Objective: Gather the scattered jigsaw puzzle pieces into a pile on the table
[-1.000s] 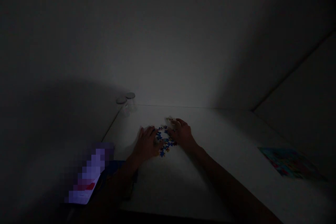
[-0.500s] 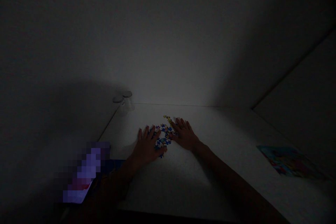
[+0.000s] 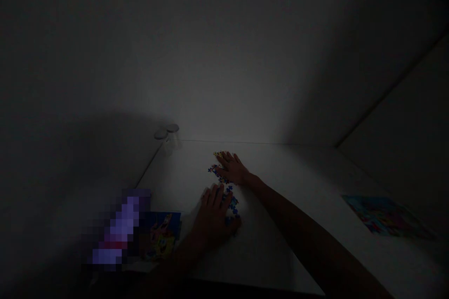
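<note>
Dim room, white table point(image 3: 273, 247). Left hand point(image 3: 213, 217) and right hand point(image 3: 233, 169) both flat and open, fingers spread, nothing gripped. Blue and yellow jigsaw pieces point(image 3: 224, 178) in a loose strip between them, touching both hands. SpongeBob picture card point(image 3: 162, 236) just left of left hand; colourful picture sheet point(image 3: 386, 217) well right of right hand; two lidded glass jars point(image 3: 170, 138) beyond both.

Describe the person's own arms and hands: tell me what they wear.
The left hand and the right hand are bare and ungloved, with slim fingers. The bare right forearm shows no sleeve; the dim light could hide small marks or jewellery.
</note>
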Available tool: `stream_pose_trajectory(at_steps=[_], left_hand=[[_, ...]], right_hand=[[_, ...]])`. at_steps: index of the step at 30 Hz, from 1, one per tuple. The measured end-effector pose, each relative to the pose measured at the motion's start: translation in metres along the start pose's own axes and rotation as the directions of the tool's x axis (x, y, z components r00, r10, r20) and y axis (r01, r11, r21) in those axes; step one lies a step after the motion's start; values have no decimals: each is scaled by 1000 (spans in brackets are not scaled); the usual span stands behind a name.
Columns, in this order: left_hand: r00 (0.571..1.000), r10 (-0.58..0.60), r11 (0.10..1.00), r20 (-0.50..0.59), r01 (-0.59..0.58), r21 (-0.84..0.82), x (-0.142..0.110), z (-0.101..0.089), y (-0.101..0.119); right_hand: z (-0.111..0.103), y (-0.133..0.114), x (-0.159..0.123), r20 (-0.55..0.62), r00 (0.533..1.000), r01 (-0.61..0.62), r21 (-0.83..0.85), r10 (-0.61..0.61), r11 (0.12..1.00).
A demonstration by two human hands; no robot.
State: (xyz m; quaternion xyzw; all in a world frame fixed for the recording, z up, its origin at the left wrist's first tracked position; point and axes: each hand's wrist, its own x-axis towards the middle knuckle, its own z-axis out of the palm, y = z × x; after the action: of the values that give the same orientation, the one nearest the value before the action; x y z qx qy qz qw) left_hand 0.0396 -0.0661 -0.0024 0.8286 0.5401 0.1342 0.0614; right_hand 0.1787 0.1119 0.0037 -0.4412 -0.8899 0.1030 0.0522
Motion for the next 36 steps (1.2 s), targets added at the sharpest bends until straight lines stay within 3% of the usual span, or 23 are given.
stream_pose_trajectory(at_steps=[5,10,13,17,20,24,27,29,32,36], left_hand=[[999,45,999,-2,-45,-23,10,6,2],[997,66,997,36,-65,-36,28,6,6],[998,61,996,32,-59,-74,33,2,8],[999,34,970,-30,-40,-239,32,-4,3],[997,-12,947,-74,-13,-321,30,-4,-5],[997,61,977,-45,-69,-204,30,-4,-12],[992,129,988,-10,-129,-79,44,-11,-16],[993,117,992,28,-116,-42,61,-16,-19],[991,122,992,63,-120,-32,95,-21,-25],[988,125,992,92,-125,-10,134,-19,-39]], right_hand=[[-5,-6,6,24,999,36,118,-39,992],[-17,-3,-11,-36,999,19,398,-5,917],[-16,5,-44,-164,980,-16,490,111,872],[-1,6,-114,-338,916,-57,421,215,905],[12,-7,-166,-343,923,-46,347,173,937],[22,-40,-203,-283,956,-10,233,78,972],[32,-68,-201,-280,958,-18,154,61,988],[42,-87,-188,-283,947,-118,126,150,985],[55,-116,-161,-298,889,-321,140,349,937],[56,-140,-129,-300,839,-426,156,453,891]])
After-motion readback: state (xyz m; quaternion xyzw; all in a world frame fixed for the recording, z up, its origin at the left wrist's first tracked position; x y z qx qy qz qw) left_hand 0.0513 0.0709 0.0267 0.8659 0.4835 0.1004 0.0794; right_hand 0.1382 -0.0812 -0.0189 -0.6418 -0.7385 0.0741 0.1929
